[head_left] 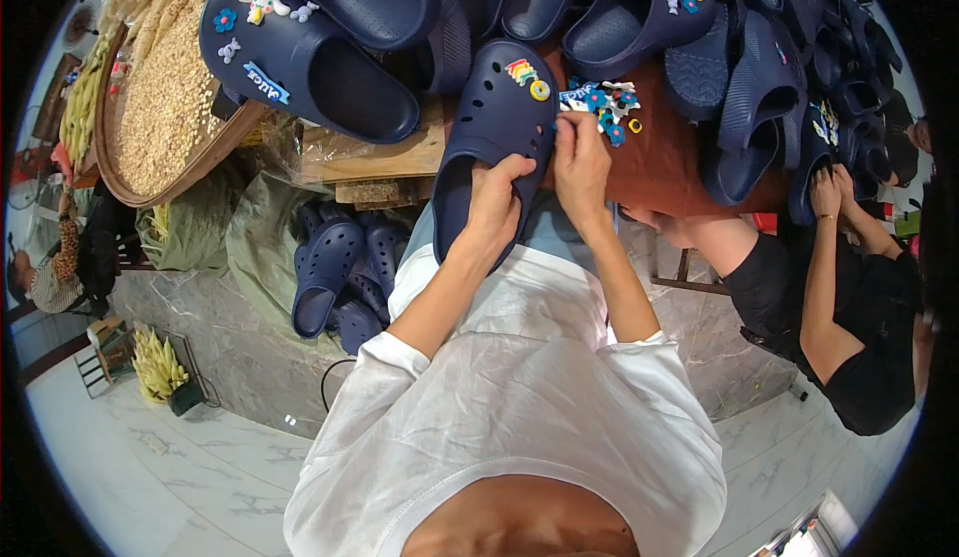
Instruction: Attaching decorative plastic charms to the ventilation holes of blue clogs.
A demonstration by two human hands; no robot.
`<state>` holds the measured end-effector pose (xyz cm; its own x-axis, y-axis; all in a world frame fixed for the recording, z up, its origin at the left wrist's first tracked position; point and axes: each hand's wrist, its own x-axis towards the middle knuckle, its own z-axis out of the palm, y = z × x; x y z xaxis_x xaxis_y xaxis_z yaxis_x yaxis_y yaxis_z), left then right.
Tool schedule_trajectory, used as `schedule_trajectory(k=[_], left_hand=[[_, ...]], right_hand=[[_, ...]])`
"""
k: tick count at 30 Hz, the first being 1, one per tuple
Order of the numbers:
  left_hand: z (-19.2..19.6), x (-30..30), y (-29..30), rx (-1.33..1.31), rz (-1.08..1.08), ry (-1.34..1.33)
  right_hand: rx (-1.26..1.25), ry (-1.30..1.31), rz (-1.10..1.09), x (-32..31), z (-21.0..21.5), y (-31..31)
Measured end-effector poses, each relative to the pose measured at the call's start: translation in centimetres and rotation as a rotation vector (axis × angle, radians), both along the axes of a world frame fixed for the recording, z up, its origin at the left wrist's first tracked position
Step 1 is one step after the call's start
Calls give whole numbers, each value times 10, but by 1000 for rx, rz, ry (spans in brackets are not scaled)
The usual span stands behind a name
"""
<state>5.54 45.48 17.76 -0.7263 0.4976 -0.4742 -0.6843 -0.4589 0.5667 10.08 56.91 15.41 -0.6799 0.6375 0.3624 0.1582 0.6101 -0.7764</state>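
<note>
A navy clog (491, 112) with round holes lies tilted in front of me, a rainbow-coloured charm (520, 71) and a round yellow charm (539, 89) fixed near its toe. My left hand (491, 202) grips its side, with the fingers inside the opening and the thumb on top. Close against the clog's right edge, my right hand (581, 162) is pinched closed; what its fingertips hold, if anything, is too small to make out. Just beyond them lies a small pile of blue, white and yellow charms (604, 105) on a reddish-brown cloth (649, 152).
More navy clogs crowd the table's far side, including a decorated clog (265, 42) at left. A round basket of pale grains (165, 127) stands far left. Several clogs (335, 267) lie below the table's left part. At right, another person's hands (831, 192) touch a clog.
</note>
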Motion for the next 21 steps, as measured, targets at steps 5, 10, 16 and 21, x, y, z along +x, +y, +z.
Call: schedule_trajectory(k=[5, 10, 16, 21], left_hand=[[0, 0, -1, -27, -47, 35], [1, -9, -2, 65, -130, 22], [-11, -23, -8, 237, -193, -102], [-15, -15, 0, 274, -79, -103]], right_hand=[[168, 28, -145, 12, 0, 28], [324, -53, -168, 6, 6, 61], [53, -64, 2, -14, 25, 39], [-77, -110, 71, -38, 34, 27]])
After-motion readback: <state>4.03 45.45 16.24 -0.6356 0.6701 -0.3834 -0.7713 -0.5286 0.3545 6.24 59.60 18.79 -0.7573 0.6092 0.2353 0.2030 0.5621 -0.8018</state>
